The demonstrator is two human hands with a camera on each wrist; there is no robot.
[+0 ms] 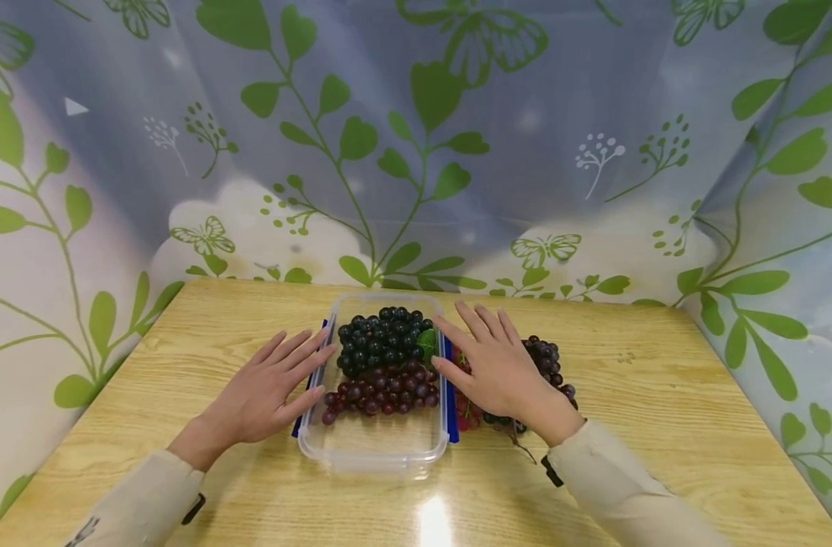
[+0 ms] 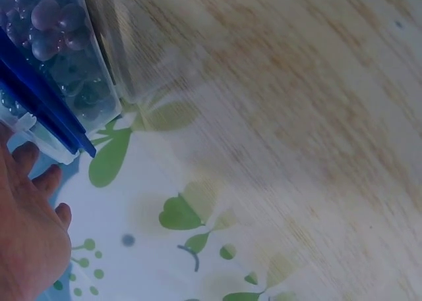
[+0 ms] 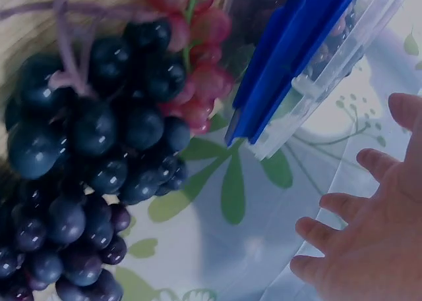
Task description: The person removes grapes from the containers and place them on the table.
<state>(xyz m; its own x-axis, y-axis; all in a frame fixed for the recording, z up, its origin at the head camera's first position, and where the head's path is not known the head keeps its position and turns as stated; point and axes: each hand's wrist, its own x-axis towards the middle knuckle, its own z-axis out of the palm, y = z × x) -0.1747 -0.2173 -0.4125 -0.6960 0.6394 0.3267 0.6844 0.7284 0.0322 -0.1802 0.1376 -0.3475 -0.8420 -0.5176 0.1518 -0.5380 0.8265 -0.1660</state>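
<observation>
A clear plastic box point(image 1: 371, 457) with blue side latches holds a dark green-black grape bunch point(image 1: 381, 338) and a dark red bunch point(image 1: 388, 391). My left hand point(image 1: 261, 391), fingers spread and straight, is at the box's left side; in the left wrist view the hand point(image 2: 30, 228) is near the blue latch point(image 2: 43, 93). My right hand point(image 1: 501, 372) is spread at the right side, above more grapes; in the right wrist view the hand point(image 3: 376, 215) is apart from the latch point(image 3: 283, 64). Whether either hand touches the box, I cannot tell.
Right of the box lie black grapes point(image 3: 95, 123), purple grapes point(image 3: 66, 248) and red grapes point(image 3: 204, 83), partly hidden by my right hand in the head view. They rest on a wooden table point(image 1: 634, 425). A leaf-patterned curtain point(image 1: 525, 152) stands behind it.
</observation>
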